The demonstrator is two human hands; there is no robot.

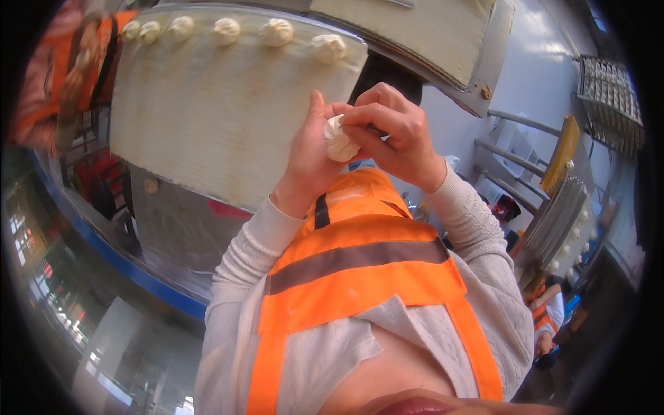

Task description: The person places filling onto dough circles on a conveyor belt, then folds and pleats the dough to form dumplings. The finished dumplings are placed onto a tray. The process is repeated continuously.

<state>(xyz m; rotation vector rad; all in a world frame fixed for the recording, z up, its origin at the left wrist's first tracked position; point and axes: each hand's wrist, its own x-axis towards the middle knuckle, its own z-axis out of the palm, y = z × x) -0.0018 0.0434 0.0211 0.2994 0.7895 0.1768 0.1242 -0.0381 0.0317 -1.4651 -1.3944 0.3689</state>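
Observation:
A pleated dough bun [341,141] rests in my left hand [314,150], whose fingers curl behind it. My right hand [397,132] pinches the bun's pleated edge between thumb and fingertips. Both hands are above the near right edge of a lined tray [207,109], in front of my orange apron. A row of pleated buns lies along the tray's far edge, among them one at the right corner [328,49] and one beside it [276,32]. The underside of the held bun is hidden by my left hand.
Another lined tray [415,36] lies beyond on the right. At the left a co-worker in an orange apron [111,57] holds a small piece of dough. Metal rails [519,155] and a stack of trays [557,220] stand on the right; another person is at the lower right.

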